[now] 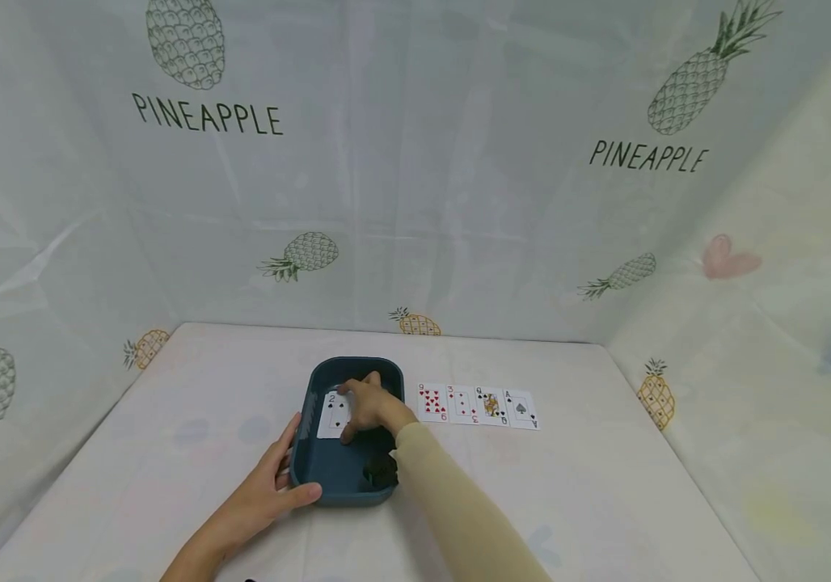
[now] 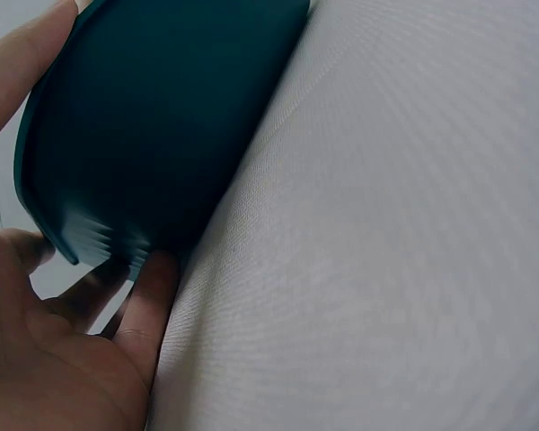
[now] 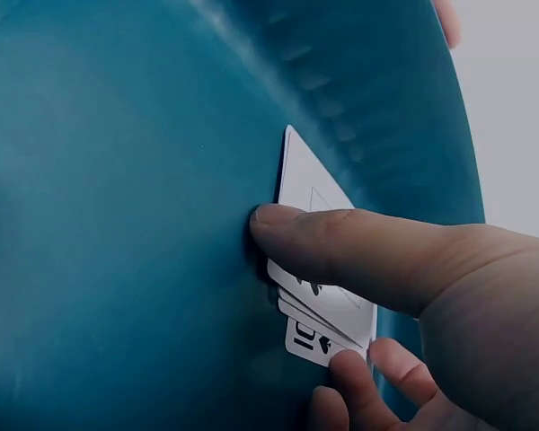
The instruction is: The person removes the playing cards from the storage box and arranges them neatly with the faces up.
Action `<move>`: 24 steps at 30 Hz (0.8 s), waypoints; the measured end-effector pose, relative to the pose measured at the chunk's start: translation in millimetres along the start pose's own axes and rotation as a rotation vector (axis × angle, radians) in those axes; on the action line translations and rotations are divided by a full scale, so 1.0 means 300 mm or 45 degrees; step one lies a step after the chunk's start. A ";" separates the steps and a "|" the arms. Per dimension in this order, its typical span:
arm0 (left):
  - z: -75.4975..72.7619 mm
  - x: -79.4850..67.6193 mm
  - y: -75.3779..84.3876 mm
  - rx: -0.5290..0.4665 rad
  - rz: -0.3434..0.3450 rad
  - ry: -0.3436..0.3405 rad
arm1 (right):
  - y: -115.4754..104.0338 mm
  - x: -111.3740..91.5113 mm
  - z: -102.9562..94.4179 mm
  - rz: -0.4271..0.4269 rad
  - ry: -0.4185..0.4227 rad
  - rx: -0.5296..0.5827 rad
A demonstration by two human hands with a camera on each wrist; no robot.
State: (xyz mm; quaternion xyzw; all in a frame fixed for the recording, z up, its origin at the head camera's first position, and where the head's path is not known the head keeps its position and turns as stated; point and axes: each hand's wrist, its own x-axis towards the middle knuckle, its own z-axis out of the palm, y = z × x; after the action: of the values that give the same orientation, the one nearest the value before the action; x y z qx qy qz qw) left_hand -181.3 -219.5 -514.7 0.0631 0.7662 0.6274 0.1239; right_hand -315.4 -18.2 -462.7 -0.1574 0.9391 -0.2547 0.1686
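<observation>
A dark blue-green tray [image 1: 343, 469] stands on the white cloth, its long side running away from me. My left hand [image 1: 259, 495] grips it at the near left corner, thumb over the rim and fingers along the outer wall [image 2: 162, 162]. Inside lies a small stack of playing cards [image 1: 331, 422], a two of a black suit on top. My right hand [image 1: 373, 404] reaches into the tray and holds the stack, the thumb [image 3: 296, 238] at one edge and the fingers at another. The right wrist view shows the stack slightly fanned, a ten [image 3: 307, 341] peeking out below.
To the right of the tray, four-sided cards lie face up in a row: a nine of hearts [image 1: 433, 402], three of diamonds [image 1: 462, 404], a queen [image 1: 491, 406] and an ace of spades [image 1: 521, 410]. Cloth walls with pineapple prints enclose the table [image 1: 605, 485].
</observation>
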 end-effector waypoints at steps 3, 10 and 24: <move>-0.001 -0.001 0.000 0.001 0.000 -0.002 | 0.003 0.001 -0.004 -0.010 -0.007 0.014; -0.004 0.000 -0.001 -0.015 0.004 -0.017 | 0.008 -0.006 -0.024 -0.027 -0.033 0.046; 0.000 -0.002 0.002 0.008 -0.026 0.000 | 0.004 -0.050 -0.072 -0.161 -0.045 -0.089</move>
State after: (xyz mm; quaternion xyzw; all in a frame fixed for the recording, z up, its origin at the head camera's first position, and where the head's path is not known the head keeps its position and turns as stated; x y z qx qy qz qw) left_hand -180.8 -219.6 -513.9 0.0559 0.7687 0.6237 0.1302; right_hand -310.8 -2.4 -442.2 -0.2266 0.9325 -0.2290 0.1632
